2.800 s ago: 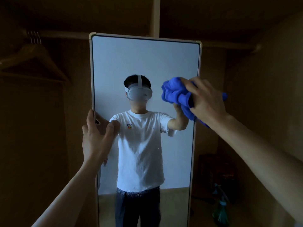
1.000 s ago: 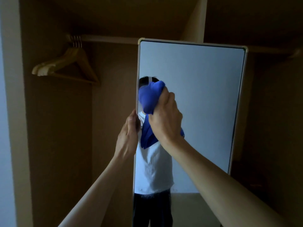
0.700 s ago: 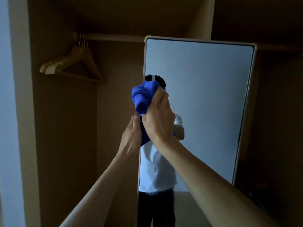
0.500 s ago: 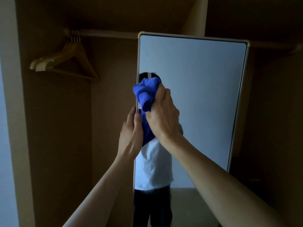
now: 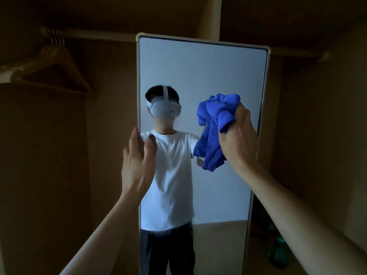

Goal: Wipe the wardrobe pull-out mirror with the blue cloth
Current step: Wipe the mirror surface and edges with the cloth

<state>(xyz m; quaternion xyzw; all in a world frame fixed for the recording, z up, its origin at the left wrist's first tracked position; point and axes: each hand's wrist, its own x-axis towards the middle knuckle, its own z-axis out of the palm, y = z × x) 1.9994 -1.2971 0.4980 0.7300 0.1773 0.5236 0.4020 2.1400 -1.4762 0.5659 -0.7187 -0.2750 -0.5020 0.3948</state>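
Blue cloth, bunched in my right grip with fingers curled round it, rests against the mirror near its right edge. My left grip pinches the mirror's left edge. The glass stands tall; most of it lies below the cloth.

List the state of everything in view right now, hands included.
mirror: pulled out, upright, held at its left edge.
blue cloth: bunched up, against the right half of the glass.
left hand: grips the mirror's left edge, thumb on the front.
right hand: grips the blue cloth.
hangers: hanging on the rail, no clothes on them.
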